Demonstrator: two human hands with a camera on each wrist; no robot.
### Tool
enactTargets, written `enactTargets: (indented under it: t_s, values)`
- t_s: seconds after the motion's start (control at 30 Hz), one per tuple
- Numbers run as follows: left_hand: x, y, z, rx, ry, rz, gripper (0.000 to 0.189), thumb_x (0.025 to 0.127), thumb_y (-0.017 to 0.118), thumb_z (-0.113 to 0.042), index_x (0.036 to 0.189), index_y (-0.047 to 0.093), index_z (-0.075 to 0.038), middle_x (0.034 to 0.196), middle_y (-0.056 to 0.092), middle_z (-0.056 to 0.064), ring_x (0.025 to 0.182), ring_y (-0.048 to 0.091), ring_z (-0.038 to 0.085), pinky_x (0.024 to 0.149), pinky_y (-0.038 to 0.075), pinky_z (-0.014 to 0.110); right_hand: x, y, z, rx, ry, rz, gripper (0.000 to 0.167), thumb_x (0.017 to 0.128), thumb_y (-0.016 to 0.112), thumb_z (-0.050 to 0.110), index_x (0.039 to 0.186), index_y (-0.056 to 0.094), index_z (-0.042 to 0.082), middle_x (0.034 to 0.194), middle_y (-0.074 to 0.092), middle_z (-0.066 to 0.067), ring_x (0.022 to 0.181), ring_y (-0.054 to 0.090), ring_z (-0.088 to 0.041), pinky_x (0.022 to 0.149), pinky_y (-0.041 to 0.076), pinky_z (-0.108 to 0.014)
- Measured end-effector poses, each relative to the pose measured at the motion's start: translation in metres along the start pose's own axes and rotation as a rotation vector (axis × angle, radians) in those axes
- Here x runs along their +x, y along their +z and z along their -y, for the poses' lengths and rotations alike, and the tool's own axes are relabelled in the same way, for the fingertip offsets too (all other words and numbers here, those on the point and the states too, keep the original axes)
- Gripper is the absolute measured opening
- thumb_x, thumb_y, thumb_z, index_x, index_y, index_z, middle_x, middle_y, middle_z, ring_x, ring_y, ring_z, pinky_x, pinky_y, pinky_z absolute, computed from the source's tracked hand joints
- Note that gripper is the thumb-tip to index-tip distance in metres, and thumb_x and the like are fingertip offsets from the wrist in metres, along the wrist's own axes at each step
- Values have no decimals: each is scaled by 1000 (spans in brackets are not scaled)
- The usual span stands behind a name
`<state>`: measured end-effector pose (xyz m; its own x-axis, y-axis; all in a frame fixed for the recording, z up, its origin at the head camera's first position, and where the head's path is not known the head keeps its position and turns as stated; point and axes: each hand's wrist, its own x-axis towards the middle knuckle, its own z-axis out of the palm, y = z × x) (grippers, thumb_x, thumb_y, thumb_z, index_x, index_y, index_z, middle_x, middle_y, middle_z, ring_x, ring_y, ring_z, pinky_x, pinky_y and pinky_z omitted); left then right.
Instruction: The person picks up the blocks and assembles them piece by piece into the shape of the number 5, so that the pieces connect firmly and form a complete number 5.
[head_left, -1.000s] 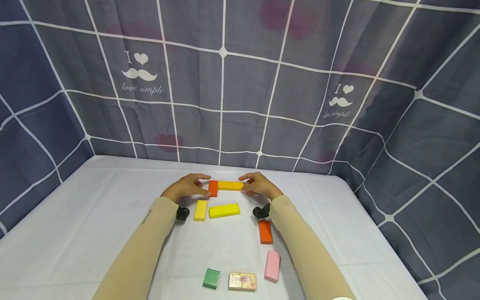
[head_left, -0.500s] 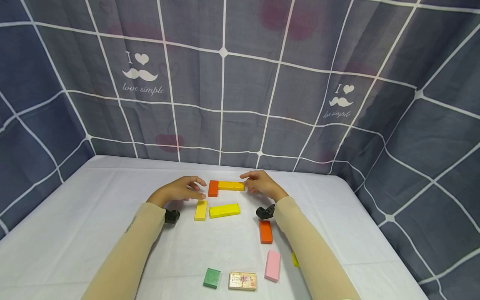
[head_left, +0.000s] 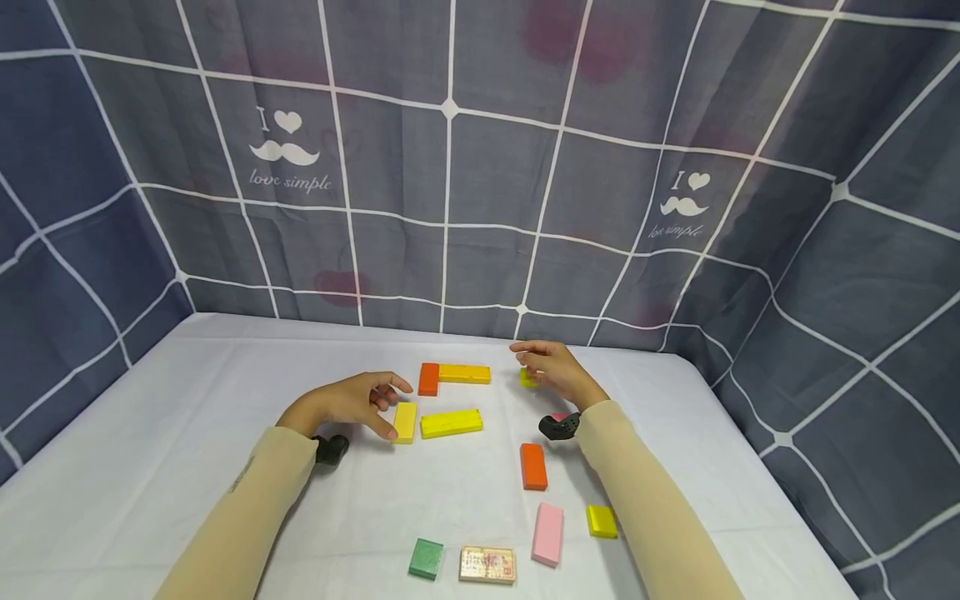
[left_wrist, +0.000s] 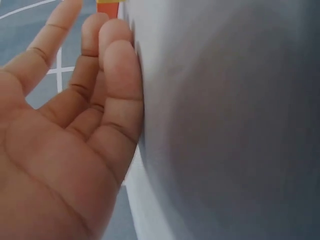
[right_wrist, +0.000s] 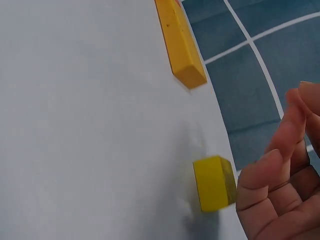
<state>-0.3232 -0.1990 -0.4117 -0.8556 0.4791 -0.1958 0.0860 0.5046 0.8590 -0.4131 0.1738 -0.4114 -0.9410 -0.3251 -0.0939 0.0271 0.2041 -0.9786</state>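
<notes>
My left hand (head_left: 348, 402) hovers low over the cloth, fingers loosely bent, thumb tip at the left edge of a yellow block (head_left: 405, 422). In the left wrist view the palm and fingers hold nothing, and an orange block (left_wrist: 107, 10) peeks past the fingertips. Farther back, an orange block (head_left: 428, 379) meets the left end of a long amber block (head_left: 464, 374), forming a corner. My right hand (head_left: 557, 372) is beside a small yellow block (head_left: 527, 378), its fingers relaxed. The right wrist view shows that yellow block (right_wrist: 211, 184) standing just off the fingers.
A long bright-yellow block (head_left: 452, 423) lies mid-table. Toward the front are an orange block (head_left: 533, 467), a pink block (head_left: 547, 535), a yellow block (head_left: 602, 522), a patterned block (head_left: 487, 565) and a green block (head_left: 426, 558). A grey checked curtain (head_left: 390, 167) stands behind the white tablecloth (head_left: 225, 367).
My left hand has drawn back from the orange block, moving left and nearer to the yellow block. My right hand has left the amber block's end and moved right, by the small yellow block.
</notes>
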Motion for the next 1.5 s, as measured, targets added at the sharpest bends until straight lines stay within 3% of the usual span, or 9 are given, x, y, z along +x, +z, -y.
enactTargets:
  t_s: [0.3, 0.63, 0.8, 1.07, 1.33, 1.5]
  values:
    - [-1, 2, 1, 45, 27, -20, 64, 76, 95, -2, 132, 64, 2, 111, 57, 11, 99, 50, 25, 86, 47, 30, -1, -24, -6, -114, 8, -32, 45, 103, 64, 5, 145, 59, -10, 104, 66, -2, 84, 58, -14, 74, 52, -25]
    - [-3, 5, 1, 68, 32, -27, 56, 77, 95, -1, 125, 66, 4, 101, 54, 9, 96, 49, 25, 85, 45, 30, 1, -38, -16, -225, 44, 48, 51, 93, 73, -4, 143, 60, -11, 112, 66, -9, 92, 59, -15, 74, 54, -23]
    - [-3, 5, 0, 82, 13, -40, 55, 77, 95, -2, 124, 66, 3, 100, 55, 9, 97, 50, 25, 86, 46, 32, 3, -38, -17, -290, 66, 73, 50, 90, 76, -4, 138, 65, -10, 116, 66, -12, 92, 58, -17, 74, 51, -25]
    - [0, 7, 3, 94, -9, -52, 54, 77, 97, -5, 122, 67, 1, 100, 57, 8, 98, 52, 24, 87, 47, 31, 2, -34, -12, -346, 98, 49, 42, 90, 78, -3, 131, 70, -9, 105, 66, -7, 83, 57, -16, 72, 48, -26]
    - [5, 9, 11, 105, -2, -78, 54, 77, 98, -9, 122, 70, -2, 104, 59, 7, 98, 53, 25, 91, 48, 36, 4, -33, -10, -360, 81, 33, 41, 90, 80, -3, 130, 71, -9, 101, 68, -5, 82, 58, -15, 70, 52, -24]
    - [5, 8, 13, 95, -1, -85, 55, 76, 99, -8, 123, 70, -1, 104, 59, 7, 97, 52, 25, 88, 48, 35, 5, -25, -3, -431, 41, 50, 40, 91, 82, 3, 129, 74, -3, 104, 71, -5, 85, 59, -13, 73, 54, -27]
